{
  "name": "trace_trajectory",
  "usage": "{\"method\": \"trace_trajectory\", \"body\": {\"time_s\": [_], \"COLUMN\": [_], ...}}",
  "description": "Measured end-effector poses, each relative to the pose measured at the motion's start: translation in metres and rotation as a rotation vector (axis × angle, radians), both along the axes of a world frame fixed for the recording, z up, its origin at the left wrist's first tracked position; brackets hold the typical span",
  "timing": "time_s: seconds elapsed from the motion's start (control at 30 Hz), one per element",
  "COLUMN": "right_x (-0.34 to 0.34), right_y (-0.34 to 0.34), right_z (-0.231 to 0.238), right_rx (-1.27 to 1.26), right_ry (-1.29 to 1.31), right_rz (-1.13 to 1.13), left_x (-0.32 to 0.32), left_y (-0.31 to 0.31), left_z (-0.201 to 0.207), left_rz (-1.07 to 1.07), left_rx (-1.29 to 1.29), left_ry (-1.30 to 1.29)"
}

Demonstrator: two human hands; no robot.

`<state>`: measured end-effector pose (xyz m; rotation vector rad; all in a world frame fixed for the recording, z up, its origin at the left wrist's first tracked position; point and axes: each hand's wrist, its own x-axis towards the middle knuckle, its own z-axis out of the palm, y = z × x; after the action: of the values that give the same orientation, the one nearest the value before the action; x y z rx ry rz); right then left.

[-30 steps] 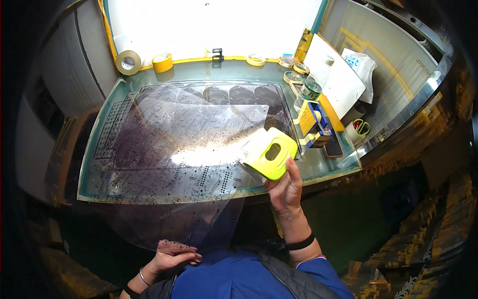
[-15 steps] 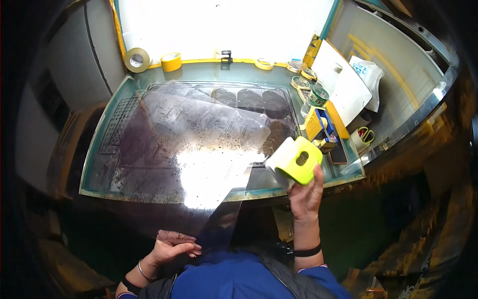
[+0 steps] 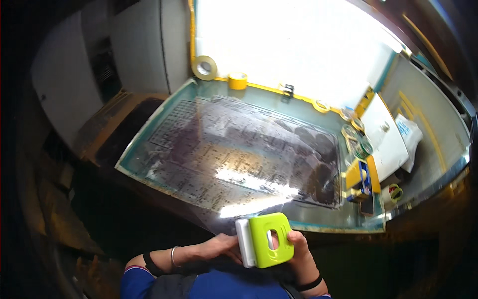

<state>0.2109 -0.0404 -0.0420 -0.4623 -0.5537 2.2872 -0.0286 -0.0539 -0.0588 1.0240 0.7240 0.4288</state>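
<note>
A large clear film [image 3: 239,154] printed with dark circuit patterns lies on the lit glass table [image 3: 149,149], and its near edge hangs over the front toward me. My right hand [image 3: 301,251] grips a lime-green hand roller [image 3: 269,240] with a white roller strip, held close to my body below the table's front edge. My left hand [image 3: 219,246] sits just left of the white strip, fingers closed at the film's hanging edge and touching the roller.
Two rolls of tape, one beige [image 3: 204,67] and one yellow [image 3: 237,79], stand at the table's back edge by a black clip [image 3: 286,90]. On the right are small tape rolls [image 3: 354,134], a yellow and blue box [image 3: 359,179], white paper [image 3: 388,142] and a plastic bag [image 3: 411,132].
My right hand has pulled the green roller off the table's right front down toward my body. My left hand has risen to meet it. The view has swung left.
</note>
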Motion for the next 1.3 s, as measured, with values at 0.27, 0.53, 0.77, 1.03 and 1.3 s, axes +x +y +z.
{"method": "trace_trajectory", "body": {"time_s": [0.27, 0.53, 0.77, 1.03, 1.3], "right_x": [0.01, 0.008, 0.026, 0.032, 0.031], "right_y": [-0.008, -0.003, -0.003, -0.005, -0.006], "right_z": [0.014, 0.012, 0.011, 0.011, 0.009], "right_rx": [0.026, 0.018, 0.083, 0.122, 0.163], "right_ry": [0.015, -0.049, -0.127, -0.185, -0.253], "right_rz": [-0.017, -0.093, -0.227, -0.243, -0.168], "left_x": [-0.095, -0.125, -0.124, -0.117, -0.115], "left_y": [0.038, 0.056, 0.05, 0.04, 0.035], "left_z": [0.034, 0.045, 0.041, 0.042, 0.046], "left_rz": [1.021, 1.204, 1.227, 1.303, 1.317], "left_rx": [-0.041, 0.171, 0.596, 0.701, 0.722], "left_ry": [-0.605, -0.207, 0.248, 0.379, 0.454]}}
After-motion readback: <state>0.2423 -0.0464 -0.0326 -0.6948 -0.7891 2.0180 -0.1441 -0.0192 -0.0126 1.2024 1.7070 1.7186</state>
